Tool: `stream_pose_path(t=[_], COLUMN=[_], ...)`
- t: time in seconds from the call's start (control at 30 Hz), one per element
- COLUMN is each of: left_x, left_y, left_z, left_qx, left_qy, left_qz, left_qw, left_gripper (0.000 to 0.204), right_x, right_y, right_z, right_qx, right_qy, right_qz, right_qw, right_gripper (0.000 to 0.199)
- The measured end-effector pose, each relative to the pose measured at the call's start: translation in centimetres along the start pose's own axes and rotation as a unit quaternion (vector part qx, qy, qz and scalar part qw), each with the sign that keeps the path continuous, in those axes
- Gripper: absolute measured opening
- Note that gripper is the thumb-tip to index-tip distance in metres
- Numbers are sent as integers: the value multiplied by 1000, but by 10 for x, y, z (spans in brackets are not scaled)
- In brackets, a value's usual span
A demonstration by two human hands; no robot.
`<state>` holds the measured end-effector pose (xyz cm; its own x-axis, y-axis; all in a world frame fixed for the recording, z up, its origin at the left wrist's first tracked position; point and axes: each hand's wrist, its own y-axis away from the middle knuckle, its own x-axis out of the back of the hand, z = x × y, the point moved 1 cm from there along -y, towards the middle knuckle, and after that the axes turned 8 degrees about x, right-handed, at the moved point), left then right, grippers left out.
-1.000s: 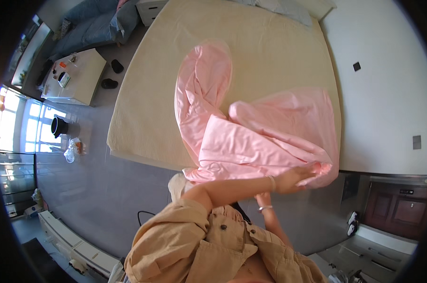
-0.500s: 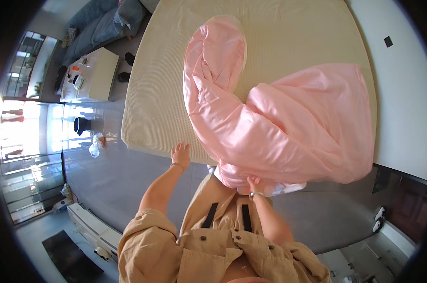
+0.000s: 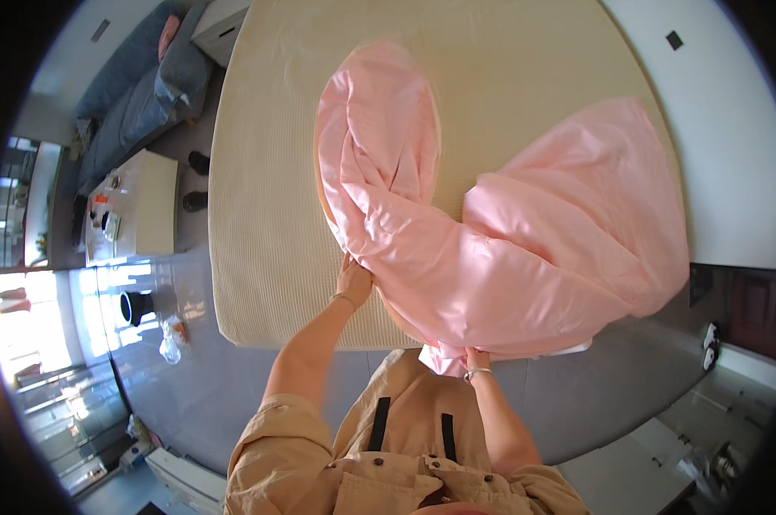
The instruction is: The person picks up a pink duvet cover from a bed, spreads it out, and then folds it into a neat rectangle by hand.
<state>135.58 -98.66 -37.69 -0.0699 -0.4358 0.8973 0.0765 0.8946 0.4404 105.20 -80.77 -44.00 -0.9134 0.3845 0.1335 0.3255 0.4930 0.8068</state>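
Note:
A glossy pink satin quilt (image 3: 508, 275) lies bunched and twisted in a curve across a bed (image 3: 259, 215) with a cream waffle-textured cover. One rounded lobe points away from me on the left, and a broad fold spreads to the right. At its left edge is my left hand (image 3: 354, 280), fingers curled on the border with the tips partly hidden. My right hand (image 3: 477, 360) grips the near edge, where the quilt hangs a little over the bed's front; some of its fingers are covered by cloth.
A white wall (image 3: 714, 129) borders the bed on the right. To the left stand a white low table (image 3: 152, 206) with small items on it and a grey-blue sofa (image 3: 135, 103). Dark shoes (image 3: 196, 201) and a black bin (image 3: 135, 307) are on the grey tiled floor.
My left hand has moved from the bare bed corner up and right onto the quilt's left edge and closed there. My right hand stays at the near edge. The view has shifted.

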Motion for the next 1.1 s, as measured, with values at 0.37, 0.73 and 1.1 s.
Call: stream_pose_path(t=[0.37,0.73,1.1], left_x=[198,240,205], left_y=[221,382,175], left_z=[19,54,22], left_qx=[-28,-315,-213], left_qy=[839,679,269], left_qz=[-307,-455,199], left_qw=[448,482,918], left_gripper=[27,60,67], right_x=[59,-31,76], right_y=[208,262,392], right_z=[-211,-289,-310], right_qx=[-13,253,453], right_qy=[-291,-278,-91], right_qz=[-284,-259,17], right_qw=[914,889,887], right_gripper=[34,39,40])
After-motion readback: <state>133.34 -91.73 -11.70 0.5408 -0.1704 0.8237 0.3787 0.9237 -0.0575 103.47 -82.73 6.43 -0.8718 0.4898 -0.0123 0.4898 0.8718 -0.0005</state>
